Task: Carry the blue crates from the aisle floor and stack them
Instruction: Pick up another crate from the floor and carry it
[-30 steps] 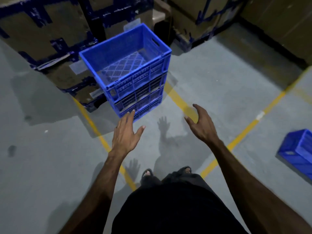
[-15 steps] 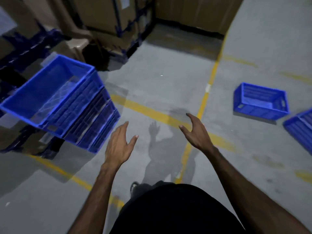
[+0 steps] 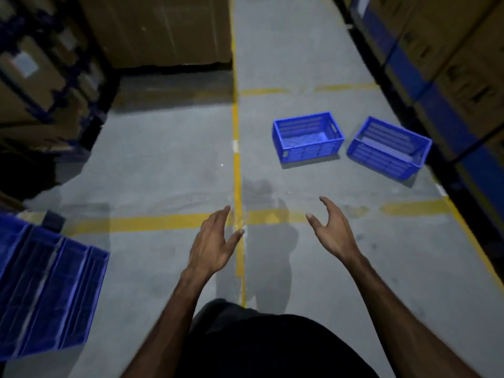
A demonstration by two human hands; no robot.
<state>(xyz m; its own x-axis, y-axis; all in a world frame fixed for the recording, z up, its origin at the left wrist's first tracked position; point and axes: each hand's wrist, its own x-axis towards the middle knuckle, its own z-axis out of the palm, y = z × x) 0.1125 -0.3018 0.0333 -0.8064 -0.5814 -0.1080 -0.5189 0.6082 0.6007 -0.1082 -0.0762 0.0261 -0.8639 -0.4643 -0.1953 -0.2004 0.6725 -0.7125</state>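
Beyond the yellow floor line [image 3: 236,170] we see two blue slatted plastic crates [image 3: 308,136] [image 3: 388,148] upright on the grey floor, right of it, the stacked blue crates [image 3: 46,285] far left, while our left hand [image 3: 211,245] and right hand [image 3: 331,230] hover spread, holding nothing.

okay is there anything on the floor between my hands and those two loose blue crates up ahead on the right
Nothing visible. Only bare grey floor with yellow lines lies between the empty left hand and right hand and the nearer crate. The farther crate sits just right of it, close to the rack.
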